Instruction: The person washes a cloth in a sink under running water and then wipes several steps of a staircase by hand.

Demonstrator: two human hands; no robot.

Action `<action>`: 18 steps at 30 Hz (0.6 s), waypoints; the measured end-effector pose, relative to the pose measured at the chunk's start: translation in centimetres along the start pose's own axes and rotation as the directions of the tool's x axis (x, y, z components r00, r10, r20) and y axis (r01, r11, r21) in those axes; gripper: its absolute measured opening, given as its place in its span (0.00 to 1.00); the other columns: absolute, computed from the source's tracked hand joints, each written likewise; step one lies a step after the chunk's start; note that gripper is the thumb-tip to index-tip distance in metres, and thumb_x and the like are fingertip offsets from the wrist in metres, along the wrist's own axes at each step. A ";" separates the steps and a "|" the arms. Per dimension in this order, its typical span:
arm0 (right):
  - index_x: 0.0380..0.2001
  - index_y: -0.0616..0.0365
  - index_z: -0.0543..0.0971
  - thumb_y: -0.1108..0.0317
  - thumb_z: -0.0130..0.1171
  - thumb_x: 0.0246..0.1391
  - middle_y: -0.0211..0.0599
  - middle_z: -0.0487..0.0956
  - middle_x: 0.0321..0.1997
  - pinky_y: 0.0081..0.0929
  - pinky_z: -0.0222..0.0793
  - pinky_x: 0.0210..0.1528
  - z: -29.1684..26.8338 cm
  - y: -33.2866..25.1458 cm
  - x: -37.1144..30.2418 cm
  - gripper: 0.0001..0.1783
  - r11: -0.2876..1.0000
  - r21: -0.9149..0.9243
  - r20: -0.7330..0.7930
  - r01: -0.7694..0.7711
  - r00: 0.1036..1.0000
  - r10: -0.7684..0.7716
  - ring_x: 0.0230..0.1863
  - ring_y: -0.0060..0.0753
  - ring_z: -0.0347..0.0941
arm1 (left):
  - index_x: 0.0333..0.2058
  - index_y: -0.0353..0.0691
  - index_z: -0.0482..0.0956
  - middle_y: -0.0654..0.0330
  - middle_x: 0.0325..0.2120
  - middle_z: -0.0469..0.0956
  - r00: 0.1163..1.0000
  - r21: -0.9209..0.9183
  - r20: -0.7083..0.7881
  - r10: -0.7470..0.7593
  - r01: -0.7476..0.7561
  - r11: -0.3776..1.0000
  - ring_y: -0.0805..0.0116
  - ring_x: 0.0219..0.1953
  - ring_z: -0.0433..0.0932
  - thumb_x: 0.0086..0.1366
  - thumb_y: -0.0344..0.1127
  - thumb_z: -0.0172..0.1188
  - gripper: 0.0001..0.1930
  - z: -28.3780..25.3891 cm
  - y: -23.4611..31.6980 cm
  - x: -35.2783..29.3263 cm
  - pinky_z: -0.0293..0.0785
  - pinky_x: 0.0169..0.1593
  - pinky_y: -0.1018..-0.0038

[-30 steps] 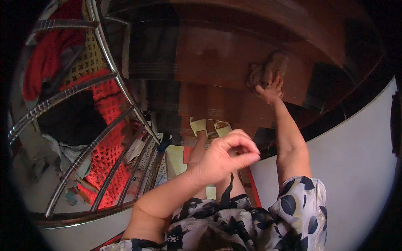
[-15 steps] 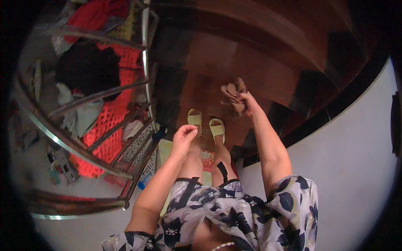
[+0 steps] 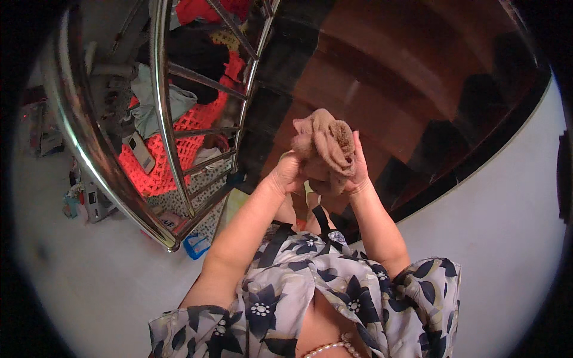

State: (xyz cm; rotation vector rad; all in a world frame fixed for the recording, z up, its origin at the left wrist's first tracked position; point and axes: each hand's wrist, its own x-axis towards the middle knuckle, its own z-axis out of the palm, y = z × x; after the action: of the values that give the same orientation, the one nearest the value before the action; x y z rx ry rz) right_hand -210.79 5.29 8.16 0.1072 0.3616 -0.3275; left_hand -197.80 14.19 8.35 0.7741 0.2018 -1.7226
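A crumpled brownish-pink cloth (image 3: pixel 325 143), fuzzy like a towel rag, is bunched up in front of me between both hands. My left hand (image 3: pixel 289 173) grips its lower left side, the fingers partly hidden beneath the folds. On the cloth's right side, my right hand (image 3: pixel 360 164) is closed around it, with the thumb pointing up along the edge. The cloth hangs above the stairs and hides most of my feet and slippers.
Brown stair treads (image 3: pixel 358 89) with dark borders curve up ahead. A shiny metal railing (image 3: pixel 161 77) runs along the left; beyond it lie a red-orange openwork cover (image 3: pixel 156 170), piled clothes and a blue item (image 3: pixel 196 245). A pale wall (image 3: pixel 477 221) stands to the right.
The cloth has come closer and towards the middle, raised by my right hand. My left hand has moved up and right and taken hold of it. The view has shifted, bringing the railing nearer.
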 end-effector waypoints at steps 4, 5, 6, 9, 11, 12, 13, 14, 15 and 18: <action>0.54 0.55 0.66 0.40 0.38 0.56 0.40 0.68 0.55 0.36 0.61 0.57 0.9 -0.3 -0.1 0.33 0.962 -0.273 -0.134 -0.016 0.991 -0.022 0.54 0.38 0.66 | 0.50 0.41 0.66 0.60 0.48 0.69 0.993 0.013 0.101 0.058 -0.059 0.998 0.66 0.50 0.69 0.59 0.44 0.54 0.22 0.5 0.7 -1.2 0.66 0.54 0.66; 0.55 0.55 0.64 0.40 0.38 0.56 0.40 0.67 0.56 0.35 0.59 0.58 0.0 -0.9 0.2 0.34 0.923 -0.374 -0.194 -0.094 0.981 0.022 0.56 0.37 0.64 | 0.50 0.40 0.66 0.60 0.48 0.69 0.990 0.027 0.096 0.101 -0.104 0.994 0.66 0.50 0.69 0.59 0.43 0.54 0.22 0.2 0.8 -1.5 0.66 0.54 0.66; 0.55 0.55 0.64 0.40 0.38 0.56 0.40 0.67 0.56 0.35 0.59 0.58 -0.4 -1.4 0.3 0.34 0.919 -0.384 -0.186 -0.092 0.982 0.021 0.56 0.37 0.64 | 0.50 0.40 0.66 0.60 0.48 0.69 0.985 0.040 0.091 0.144 -0.148 0.988 0.66 0.50 0.69 0.59 0.42 0.55 0.22 -0.2 0.9 -1.8 0.66 0.54 0.67; 0.59 0.56 0.57 0.40 0.44 0.53 0.38 0.61 0.61 0.34 0.52 0.62 0.7 -1.7 0.3 0.39 0.805 -0.590 -0.065 -0.062 0.997 0.029 0.60 0.35 0.57 | 0.47 0.35 0.69 0.58 0.42 0.73 0.970 0.019 0.123 0.209 -0.213 0.977 0.65 0.46 0.72 0.59 0.33 0.52 0.17 -2.8 1.5 -3.2 0.69 0.51 0.68; 0.59 0.56 0.57 0.39 0.47 0.51 0.38 0.60 0.61 0.34 0.51 0.62 0.1 -1.3 0.0 0.40 0.752 -0.658 -0.018 -0.046 0.999 0.045 0.60 0.35 0.56 | 0.45 0.33 0.70 0.58 0.39 0.75 0.976 0.047 0.148 0.158 -0.166 0.985 0.65 0.43 0.74 0.58 0.29 0.49 0.16 -3.4 2.2 -4.4 0.69 0.50 0.68; 0.59 0.56 0.57 0.38 0.49 0.49 0.38 0.59 0.61 0.35 0.50 0.62 -0.1 -1.0 -0.1 0.42 0.700 -0.714 0.020 -0.030 0.998 0.063 0.60 0.35 0.56 | 0.44 0.32 0.71 0.57 0.37 0.76 0.976 0.003 0.169 0.138 -0.140 0.990 0.65 0.42 0.75 0.58 0.28 0.47 0.15 -3.5 2.4 -4.8 0.68 0.50 0.68; 0.58 0.57 0.58 0.40 0.55 0.45 0.38 0.59 0.61 0.34 0.48 0.63 0.1 -1.0 0.2 0.44 0.716 -0.694 -0.031 -0.074 0.997 0.073 0.60 0.35 0.56 | 0.45 0.33 0.71 0.57 0.38 0.76 0.986 -0.047 0.116 0.123 -0.119 0.992 0.64 0.42 0.74 0.58 0.29 0.47 0.16 -3.6 2.5 -4.6 0.67 0.51 0.68; 0.58 0.57 0.58 0.40 0.55 0.45 0.38 0.59 0.61 0.34 0.48 0.63 -0.8 -1.1 0.9 0.44 0.710 -0.701 -0.019 -0.068 0.997 0.076 0.60 0.35 0.56 | 0.45 0.33 0.70 0.57 0.40 0.76 0.992 -0.098 0.065 0.106 -0.099 0.990 0.64 0.43 0.74 0.58 0.30 0.48 0.16 -3.6 2.8 -4.5 0.67 0.52 0.67; 0.58 0.58 0.58 0.42 0.57 0.45 0.38 0.60 0.60 0.34 0.48 0.63 -2.2 -1.5 1.8 0.44 0.686 -0.727 0.034 -0.005 0.998 0.044 0.60 0.34 0.56 | 0.48 0.36 0.68 0.57 0.43 0.74 0.986 -0.100 0.109 0.129 -0.118 0.988 0.64 0.46 0.72 0.59 0.35 0.49 0.18 -3.5 3.0 -4.5 0.65 0.54 0.66; 0.58 0.60 0.58 0.50 0.61 0.44 0.38 0.60 0.60 0.33 0.49 0.62 -2.4 -1.4 2.2 0.41 0.698 -0.713 0.139 0.068 0.989 0.046 0.61 0.33 0.55 | 0.51 0.38 0.65 0.57 0.47 0.71 0.967 -0.230 0.143 0.212 -0.176 0.957 0.63 0.50 0.69 0.60 0.39 0.52 0.21 -2.6 3.0 -4.9 0.63 0.55 0.65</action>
State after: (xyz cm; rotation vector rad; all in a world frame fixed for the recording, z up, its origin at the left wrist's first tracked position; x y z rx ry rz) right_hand -210.11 3.72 5.11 -0.6992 0.3223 -0.1828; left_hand -193.52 18.55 10.03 0.4719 0.1878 -1.5387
